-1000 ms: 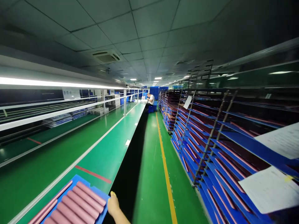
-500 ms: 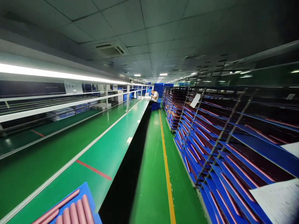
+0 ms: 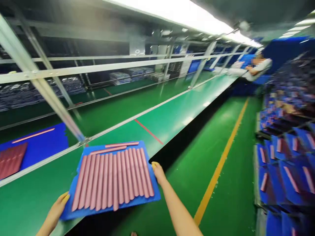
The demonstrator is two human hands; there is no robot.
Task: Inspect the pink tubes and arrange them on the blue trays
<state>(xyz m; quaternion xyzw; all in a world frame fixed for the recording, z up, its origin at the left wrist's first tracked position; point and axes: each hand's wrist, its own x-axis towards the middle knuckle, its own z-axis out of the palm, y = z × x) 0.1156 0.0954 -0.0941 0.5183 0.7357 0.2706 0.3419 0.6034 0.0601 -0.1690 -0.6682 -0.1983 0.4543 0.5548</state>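
While the left hand (image 3: 56, 209) and right hand (image 3: 158, 173) clamp opposite edges of the blue tray (image 3: 150, 193), held low over the green desk (image 3: 159, 131), the loose pink rods (image 3: 110, 178) lie unsecured; a tilt or slipped hold could roll them off.

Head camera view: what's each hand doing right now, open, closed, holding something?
Left hand: closed, holding the corner of a blue tray.
Right hand: closed, holding the tray's edge.
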